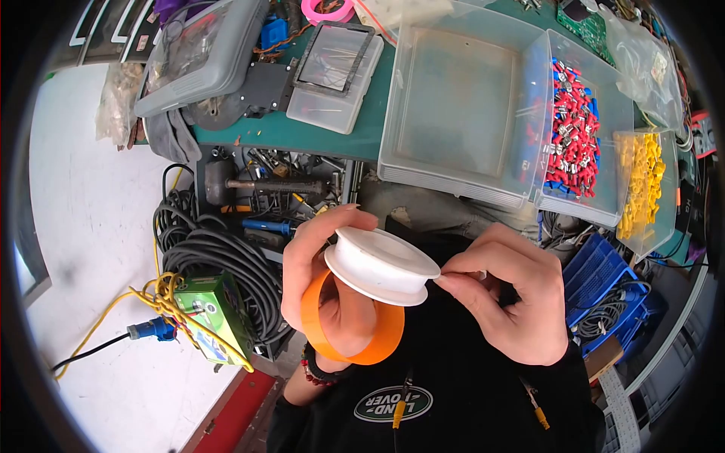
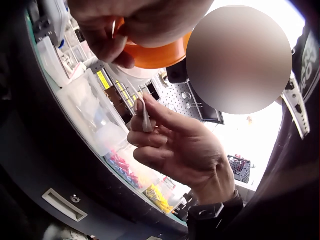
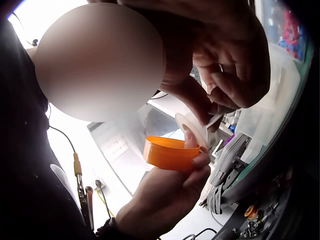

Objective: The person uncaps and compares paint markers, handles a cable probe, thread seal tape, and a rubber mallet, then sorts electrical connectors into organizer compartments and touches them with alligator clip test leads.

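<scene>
My left hand point(image 1: 332, 302) holds a white spool point(image 1: 385, 264) with white tape wound on it, fingers behind its rim. An orange ring-shaped cover point(image 1: 389, 336) hangs around the fingers of that same hand, below the spool. Just right of the spool, my right hand point(image 1: 513, 291) pinches the free end of the white tape between thumb and forefinger. In the left wrist view a folded white strip point(image 2: 146, 120) shows at the right hand point(image 2: 185, 145). The right wrist view shows the orange cover point(image 3: 172, 153) beside the white spool point(image 3: 187, 125).
On the green bench point(image 1: 264, 134) stand a large clear bin point(image 1: 461, 98), a bin of red and blue connectors point(image 1: 575, 136), yellow connectors point(image 1: 643, 181) and a grey case point(image 1: 200, 64). An open drawer holds a hammer point(image 1: 220, 183). Black cable coils point(image 1: 234, 264) lie at left.
</scene>
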{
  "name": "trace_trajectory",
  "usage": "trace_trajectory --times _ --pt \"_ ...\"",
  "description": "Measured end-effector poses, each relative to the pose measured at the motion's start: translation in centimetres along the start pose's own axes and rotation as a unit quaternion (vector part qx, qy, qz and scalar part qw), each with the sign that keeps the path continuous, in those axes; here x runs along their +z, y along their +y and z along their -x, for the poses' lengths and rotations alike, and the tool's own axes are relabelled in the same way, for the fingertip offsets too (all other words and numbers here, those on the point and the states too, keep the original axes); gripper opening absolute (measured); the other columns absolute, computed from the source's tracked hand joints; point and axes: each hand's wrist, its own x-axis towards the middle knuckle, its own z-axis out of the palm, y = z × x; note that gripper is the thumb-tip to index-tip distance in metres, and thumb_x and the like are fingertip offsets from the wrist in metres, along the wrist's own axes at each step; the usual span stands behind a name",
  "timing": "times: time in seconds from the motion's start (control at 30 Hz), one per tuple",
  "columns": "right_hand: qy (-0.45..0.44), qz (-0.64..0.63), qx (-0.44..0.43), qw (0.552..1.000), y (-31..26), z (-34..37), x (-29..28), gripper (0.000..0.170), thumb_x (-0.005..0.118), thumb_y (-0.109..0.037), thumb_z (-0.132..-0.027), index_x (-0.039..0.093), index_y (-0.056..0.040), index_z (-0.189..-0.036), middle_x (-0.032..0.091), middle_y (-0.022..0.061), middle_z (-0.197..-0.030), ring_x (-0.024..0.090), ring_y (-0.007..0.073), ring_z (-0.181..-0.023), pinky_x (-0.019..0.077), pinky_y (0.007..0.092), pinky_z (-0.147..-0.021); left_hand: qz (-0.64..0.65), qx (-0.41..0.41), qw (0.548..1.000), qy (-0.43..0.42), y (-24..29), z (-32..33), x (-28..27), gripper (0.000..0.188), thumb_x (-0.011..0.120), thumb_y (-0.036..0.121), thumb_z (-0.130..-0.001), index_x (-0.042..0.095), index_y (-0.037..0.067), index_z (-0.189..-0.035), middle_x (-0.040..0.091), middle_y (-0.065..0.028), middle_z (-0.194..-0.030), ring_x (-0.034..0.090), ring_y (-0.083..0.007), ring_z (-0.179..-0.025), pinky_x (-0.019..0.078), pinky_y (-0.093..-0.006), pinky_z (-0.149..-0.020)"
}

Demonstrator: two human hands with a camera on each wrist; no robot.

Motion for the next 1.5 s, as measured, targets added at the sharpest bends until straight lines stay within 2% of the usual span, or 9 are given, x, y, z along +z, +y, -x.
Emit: trace_trajectory --times 0.03,0.1,0.5,0.57,0.77,0.93,1.17,1.23,1.5 --pt "-0.004 -0.013 0.004 1.000 -0.1 0.0 -0.1 0.010 0.072 0.001 -0.080 0.065 0.0010 -0.088 0.056 0.0078 -0.074 0.054 0.0183 -0.058 0.0418 0.0289 -0.051 0.000 0.000 1.000 -0.001 0.0 0.0 0.0 0.034 0.046 -0.006 -0.085 0.053 -0.006 -0.118 0.065 -0.0170 -0.101 0.063 -0.0172 -0.085 0.0487 -0.0248 -0.077" --pt "-0.008 -0.026 0.009 1.000 -0.2 -0.1 -0.3 0.010 0.072 0.001 -0.081 0.064 0.0011 -0.087 0.055 0.0086 -0.075 0.053 0.0196 -0.057 0.0414 0.0294 -0.051 0.016 -0.032 0.999 0.012 0.2 0.2 0.1 0.038 0.066 0.005 -0.079 0.053 -0.004 -0.113 0.061 -0.0124 -0.106 0.058 -0.0136 -0.085 0.0460 -0.0235 -0.076" --pt "-0.039 -0.051 -0.023 0.998 0.3 -0.4 -0.7 0.006 0.062 0.004 -0.087 0.062 0.0022 -0.092 0.055 0.0118 -0.078 0.054 0.0258 -0.065 0.0427 0.0319 -0.059 0.047 -0.044 0.998 0.022 0.5 0.1 0.2 0.040 0.065 0.010 -0.081 0.051 -0.004 -0.116 0.061 -0.0148 -0.106 0.058 -0.0139 -0.083 0.0459 -0.0231 -0.074" --pt "-0.027 -0.056 -0.012 0.998 0.4 -0.4 -0.4 0.009 0.063 -0.006 -0.088 0.065 0.0031 -0.090 0.058 0.0097 -0.079 0.054 0.0189 -0.068 0.0426 0.0281 -0.062 0.041 -0.041 0.998 0.026 0.4 0.0 0.2 0.041 0.064 0.010 -0.081 0.051 -0.004 -0.117 0.061 -0.0148 -0.106 0.058 -0.0139 -0.083 0.0458 -0.0231 -0.074" --pt "-0.055 -0.050 0.000 0.997 0.2 -0.4 -0.8 0.007 0.068 0.000 -0.085 0.063 0.0004 -0.090 0.051 0.0060 -0.080 0.046 0.0120 -0.060 0.0363 0.0260 -0.052 0.037 -0.034 0.998 0.028 0.1 -0.1 0.0 0.042 0.064 0.009 -0.080 0.051 -0.004 -0.118 0.060 -0.0143 -0.107 0.058 -0.0139 -0.083 0.0457 -0.0233 -0.074" --pt "-0.049 -0.062 0.011 0.997 0.0 -0.4 -1.0 0.009 0.071 -0.002 -0.083 0.063 -0.0003 -0.086 0.052 0.0052 -0.081 0.046 0.0120 -0.058 0.0363 0.0258 -0.052 0.017 -0.007 1.000 0.018 -0.5 0.0 -0.3 0.041 0.063 0.007 -0.080 0.051 -0.004 -0.117 0.060 -0.0144 -0.108 0.058 -0.0144 -0.085 0.0461 -0.0236 -0.076" --pt "-0.111 -0.144 0.016 0.983 0.2 -0.2 -2.2 0.011 0.072 -0.005 -0.084 0.062 -0.0013 -0.081 0.055 0.0034 -0.068 0.045 0.0096 -0.051 0.0329 0.0251 -0.046 0.024 -0.016 0.997 -0.077 -0.1 -0.6 -0.3 0.033 0.051 -0.006 -0.082 0.053 -0.006 -0.116 0.062 -0.0171 -0.104 0.060 -0.0184 -0.087 0.0481 -0.0276 -0.079" --pt "-0.115 -0.139 0.008 0.984 0.4 -0.2 -2.5 0.011 0.072 -0.005 -0.084 0.062 -0.0016 -0.082 0.056 0.0028 -0.066 0.045 0.0089 -0.049 0.0320 0.0249 -0.045 -0.004 0.041 0.994 -0.103 -0.4 -1.0 -0.1 0.028 0.059 -0.003 -0.082 0.061 -0.006 -0.110 0.065 -0.0191 -0.104 0.065 -0.0264 -0.091 0.0512 -0.0316 -0.080" --pt "-0.060 -0.166 0.069 0.982 -0.4 0.2 -2.0 0.026 0.068 -0.021 -0.090 0.060 0.0022 -0.081 0.056 0.0023 -0.055 0.048 0.0058 -0.044 0.0336 0.0211 -0.045 0.031 -0.005 0.978 -0.206 0.4 -1.5 -0.1 0.044 0.066 -0.012 -0.070 0.061 -0.004 -0.114 0.064 -0.0192 -0.107 0.066 -0.0269 -0.092 0.0546 -0.0297 -0.075"
